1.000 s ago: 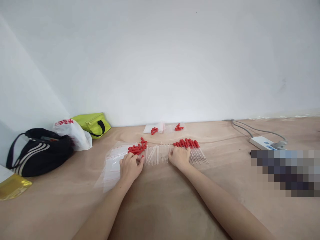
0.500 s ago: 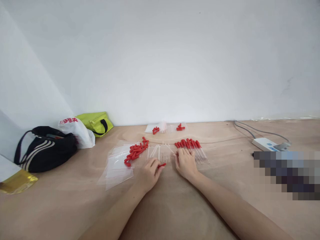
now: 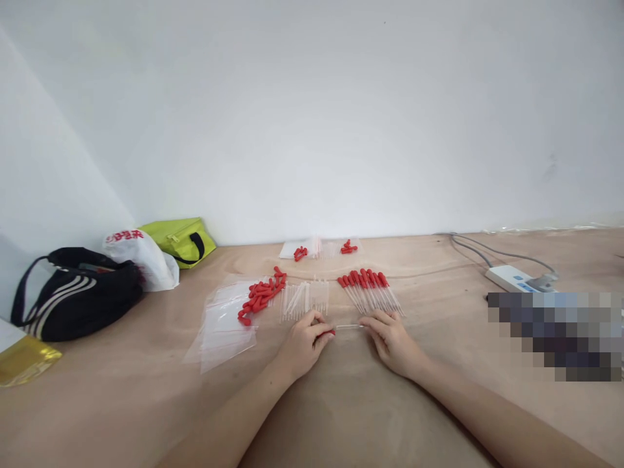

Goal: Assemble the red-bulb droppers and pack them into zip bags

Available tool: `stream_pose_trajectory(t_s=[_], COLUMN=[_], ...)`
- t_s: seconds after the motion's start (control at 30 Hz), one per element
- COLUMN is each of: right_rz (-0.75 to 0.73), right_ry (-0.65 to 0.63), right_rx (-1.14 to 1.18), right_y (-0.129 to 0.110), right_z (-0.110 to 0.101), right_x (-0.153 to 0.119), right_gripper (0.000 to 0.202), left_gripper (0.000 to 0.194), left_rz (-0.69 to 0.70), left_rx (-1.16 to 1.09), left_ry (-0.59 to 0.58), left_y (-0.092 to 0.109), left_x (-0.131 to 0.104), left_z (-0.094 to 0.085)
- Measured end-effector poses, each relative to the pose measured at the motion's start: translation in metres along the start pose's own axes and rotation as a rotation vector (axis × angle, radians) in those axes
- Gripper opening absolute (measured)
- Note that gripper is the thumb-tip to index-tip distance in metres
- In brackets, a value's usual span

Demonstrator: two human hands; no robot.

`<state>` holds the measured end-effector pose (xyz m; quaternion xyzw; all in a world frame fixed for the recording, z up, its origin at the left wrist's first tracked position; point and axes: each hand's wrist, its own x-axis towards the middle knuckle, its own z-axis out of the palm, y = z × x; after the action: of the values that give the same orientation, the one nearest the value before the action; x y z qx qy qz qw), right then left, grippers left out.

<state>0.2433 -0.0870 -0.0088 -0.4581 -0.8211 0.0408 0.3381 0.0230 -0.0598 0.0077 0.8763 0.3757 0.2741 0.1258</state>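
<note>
Soft, even, fairly bright light covers the wall (image 3: 341,130) behind the red-capped droppers (image 3: 363,279). Left of the droppers, glare whitens the clear bags (image 3: 227,325) and, farther out, the yellow packet (image 3: 29,361). Faint shadow darkens the tabletop (image 3: 316,409) in front. Thin tubes (image 3: 305,299) just left look soft; a coarsely pixelated patch (image 3: 560,331) sits well right.

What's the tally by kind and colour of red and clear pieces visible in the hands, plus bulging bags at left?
Red bulb in the left hand: 1
Clear tube in the right hand: 1
Black bag: 1
White bag: 1
Lime-green bag: 1
Total: 5
</note>
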Motion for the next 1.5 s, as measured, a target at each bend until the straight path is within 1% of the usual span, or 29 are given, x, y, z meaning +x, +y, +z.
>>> stream_pose_trajectory(t_s=[0.17, 0.3, 0.43, 0.57, 0.67, 0.77, 0.87, 1.03, 1.2, 1.3, 1.5], right_rz=[0.013, 0.001, -0.021, -0.024, -0.031, -0.044, -0.054, -0.058, -0.088, -0.103, -0.129], right_ry=[-0.013, 0.004, 0.019, 0.014, -0.007, -0.031, -0.039, -0.031, 0.015, 0.020, -0.007], right_rx=[0.039, 0.066, 0.079, 0.084, 0.091, 0.093, 0.088, 0.052, -0.054, -0.102, -0.055], right_y=[-0.002, -0.003, -0.005, -0.006, -0.005, -0.004, -0.003, -0.005, -0.011, -0.015, -0.020], right_z=[-0.001, -0.002, -0.002, -0.002, -0.003, -0.004, -0.005, -0.006, -0.009, -0.009, -0.006], right_x=[0.002, 0.002, 0.003, 0.003, 0.003, 0.002, 0.003, 0.005, 0.004, 0.002, 0.002], right_gripper=[0.027, 0.026, 0.025, 0.025, 0.025, 0.026, 0.028, 0.028, 0.026, 0.025, 0.029], left_gripper=[0.013, 0.009, 0.009, 0.014, 0.020, 0.024, 0.027, 0.029, 0.027, 0.025, 0.025], left_rz=[0.008, -0.010, -0.012, 0.030, 0.068, 0.104, 0.141, 0.190, 0.233, 0.253, 0.273], left_rx=[0.057, 0.064, 0.049, 0.038, -0.012, -0.071, -0.082, -0.058, -0.036, -0.012, 0.008], left_ry=[0.053, 0.056, 0.058, 0.063, 0.082, 0.097, 0.087, 0.064, 0.082, 0.083, 0.065], left_y=[0.004, 0.006, 0.006, 0.005, 0.005, 0.007, 0.010, 0.011, 0.008, 0.008, 0.009], left_x=[0.002, 0.001, 0.001, 0.000, 0.000, 0.000, -0.001, -0.001, -0.002, -0.003, -0.004], left_z=[-0.003, -0.005, -0.004, -0.004, -0.004, -0.004, -0.005, -0.005, -0.001, 0.000, -0.001])
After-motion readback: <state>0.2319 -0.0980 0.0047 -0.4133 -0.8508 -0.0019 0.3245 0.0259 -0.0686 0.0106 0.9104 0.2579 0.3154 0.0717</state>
